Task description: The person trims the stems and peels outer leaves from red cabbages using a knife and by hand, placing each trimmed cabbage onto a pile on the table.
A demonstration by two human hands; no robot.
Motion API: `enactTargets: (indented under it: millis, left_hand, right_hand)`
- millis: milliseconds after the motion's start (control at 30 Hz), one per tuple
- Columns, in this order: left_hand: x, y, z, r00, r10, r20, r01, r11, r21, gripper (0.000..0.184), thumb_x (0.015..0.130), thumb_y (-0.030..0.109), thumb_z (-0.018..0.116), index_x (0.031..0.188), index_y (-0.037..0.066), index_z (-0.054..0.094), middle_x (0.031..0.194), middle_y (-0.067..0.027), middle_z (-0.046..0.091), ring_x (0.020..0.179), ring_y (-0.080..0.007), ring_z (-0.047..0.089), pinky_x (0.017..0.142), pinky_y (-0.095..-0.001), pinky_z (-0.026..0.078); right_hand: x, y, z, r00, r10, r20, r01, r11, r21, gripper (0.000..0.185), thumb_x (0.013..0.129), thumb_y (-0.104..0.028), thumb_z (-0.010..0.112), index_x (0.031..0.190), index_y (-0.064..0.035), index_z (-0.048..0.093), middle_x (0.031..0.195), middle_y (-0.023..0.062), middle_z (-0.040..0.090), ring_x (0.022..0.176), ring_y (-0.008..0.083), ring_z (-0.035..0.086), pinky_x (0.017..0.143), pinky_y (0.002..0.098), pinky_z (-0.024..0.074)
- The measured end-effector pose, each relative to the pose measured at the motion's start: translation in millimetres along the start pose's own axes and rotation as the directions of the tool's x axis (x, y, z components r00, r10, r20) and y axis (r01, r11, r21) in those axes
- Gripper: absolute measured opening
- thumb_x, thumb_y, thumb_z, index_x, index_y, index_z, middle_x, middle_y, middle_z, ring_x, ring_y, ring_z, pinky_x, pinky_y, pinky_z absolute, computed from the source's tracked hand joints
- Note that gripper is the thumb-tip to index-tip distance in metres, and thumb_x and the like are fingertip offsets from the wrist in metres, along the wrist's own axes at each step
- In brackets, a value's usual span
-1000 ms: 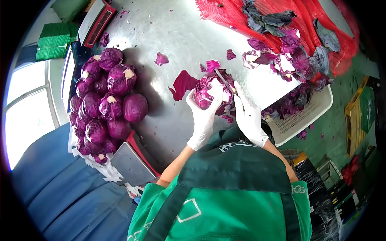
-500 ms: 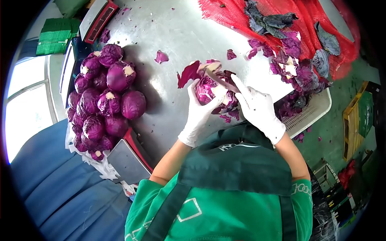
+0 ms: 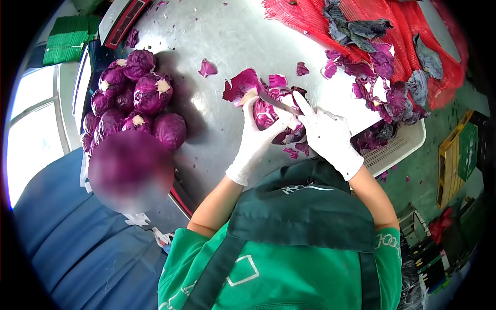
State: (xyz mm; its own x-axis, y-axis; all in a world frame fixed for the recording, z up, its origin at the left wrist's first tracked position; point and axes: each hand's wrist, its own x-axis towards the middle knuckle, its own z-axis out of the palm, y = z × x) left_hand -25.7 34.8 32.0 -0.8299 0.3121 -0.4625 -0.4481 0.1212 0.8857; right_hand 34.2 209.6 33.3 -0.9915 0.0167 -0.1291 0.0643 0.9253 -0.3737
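Between my gloved hands, above the metal table, is a red cabbage [image 3: 265,114] with torn outer leaves. My left hand [image 3: 256,139] is wrapped round its near left side. In my right hand [image 3: 327,135] is a knife [image 3: 278,103], its blade lying across the top of the cabbage and pointing left. The right index finger is stretched along the knife; the handle is hidden in the palm. A loose purple leaf [image 3: 243,85] and a pale cut piece lie just beyond the left hand. Small leaf scraps [image 3: 296,150] lie near the cabbage.
Several red cabbages [image 3: 153,93] are piled at the left, partly covered by a round blur. Leaf trimmings [image 3: 380,90] lie at the table's right edge, above a white crate [image 3: 413,135]. Red netting [image 3: 305,20] with dark leaves spreads at the back right. The metal table [image 3: 217,31] holds scattered scraps.
The knife has shifted slightly on the cabbage. A pale piece has come away and lies left with the leaf. Both hands keep their grip. A blur now covers the lower pile.
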Motion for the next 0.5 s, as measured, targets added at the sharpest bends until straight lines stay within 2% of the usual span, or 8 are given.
enactTargets:
  millis: [133,167,300,333,367,400,467,500]
  left_hand:
    - [0,-8,3,0.999,0.048,-0.024,-0.046,0.997,0.057,0.093,0.077,0.018,0.085,0.145,0.0,0.025,0.133,-0.0165,0.046,0.122,-0.0207,0.051,0.102,-0.0349,0.047]
    - [0,-5,3,1.0,0.0,-0.018,-0.001,1.0,-0.008,0.094,0.076,0.018,0.085,0.146,-0.001,0.025,0.133,-0.0166,0.045,0.122,-0.0209,0.051,0.102,-0.0347,0.047]
    - [0,-12,-1,0.999,0.035,0.017,-0.036,0.999,0.033,0.094,0.075,0.018,0.086,0.145,0.0,0.026,0.135,-0.0157,0.043,0.125,-0.022,0.049,0.104,-0.0355,0.044]
    - [-1,-16,-4,0.996,0.073,0.049,-0.076,0.994,0.076,0.094,0.074,0.018,0.086,0.145,0.001,0.027,0.136,-0.0153,0.042,0.126,-0.0227,0.047,0.106,-0.0362,0.042]
    - [-8,-15,-7,0.984,0.151,0.097,-0.175,0.924,0.339,0.093,0.073,0.017,0.086,0.144,0.002,0.028,0.136,-0.0145,0.042,0.128,-0.0239,0.045,0.109,-0.0372,0.038]
    - [-9,-17,-8,0.979,0.159,0.124,-0.187,0.947,0.26,0.091,0.074,0.017,0.086,0.143,0.004,0.029,0.136,-0.0141,0.043,0.128,-0.0227,0.044,0.11,-0.0371,0.037]
    - [-7,-8,-5,0.986,0.106,0.132,-0.124,0.983,0.137,0.091,0.072,0.019,0.087,0.143,0.006,0.031,0.136,-0.0141,0.043,0.128,-0.0226,0.043,0.11,-0.0375,0.036]
    - [-7,10,-3,0.989,0.028,0.143,-0.04,0.996,0.082,0.095,0.072,0.02,0.087,0.144,0.007,0.027,0.138,-0.0146,0.039,0.131,-0.0249,0.041,0.111,-0.0398,0.034]
  right_hand:
    - [9,10,4,0.999,0.016,-0.051,-0.015,1.0,0.025,0.045,0.099,-0.026,0.052,0.144,-0.0254,0.049,0.072,0.0099,0.065,0.057,0.0269,0.063,0.051,0.0368,0.0512]
    - [10,11,5,0.999,0.012,-0.041,-0.011,1.0,0.026,0.045,0.099,-0.026,0.052,0.144,-0.0254,0.049,0.072,0.0099,0.065,0.057,0.0269,0.063,0.051,0.0368,0.0512]
    - [18,28,10,0.994,-0.022,-0.107,0.038,0.989,0.146,0.046,0.099,-0.028,0.047,0.145,-0.0288,0.046,0.078,0.0103,0.069,0.057,0.0282,0.066,0.051,0.0396,0.0523]
    - [25,41,10,0.985,0.169,-0.045,-0.161,0.977,0.138,0.044,0.099,-0.028,0.047,0.144,-0.0281,0.048,0.079,0.0116,0.069,0.06,0.028,0.067,0.052,0.0394,0.0521]
    - [33,60,11,0.933,0.359,0.01,-0.357,0.926,0.123,0.043,0.1,-0.029,0.048,0.142,-0.0274,0.05,0.08,0.0129,0.068,0.063,0.0279,0.067,0.053,0.0392,0.0519]
    - [44,107,50,0.935,0.311,-0.173,-0.255,0.924,0.285,0.043,0.1,-0.03,0.049,0.143,-0.0254,0.049,0.079,0.0118,0.068,0.063,0.0243,0.066,0.055,0.0365,0.0508]
    - [58,143,62,0.889,0.45,-0.081,-0.275,0.667,0.692,0.046,0.101,-0.034,0.05,0.144,-0.0204,0.048,0.076,0.0082,0.066,0.061,0.0167,0.061,0.058,0.0312,0.0483]
    - [59,135,33,0.826,0.51,0.24,-0.444,0.326,0.834,0.049,0.101,-0.036,0.051,0.146,-0.0174,0.046,0.073,0.0057,0.064,0.06,0.0126,0.057,0.059,0.0286,0.0469]
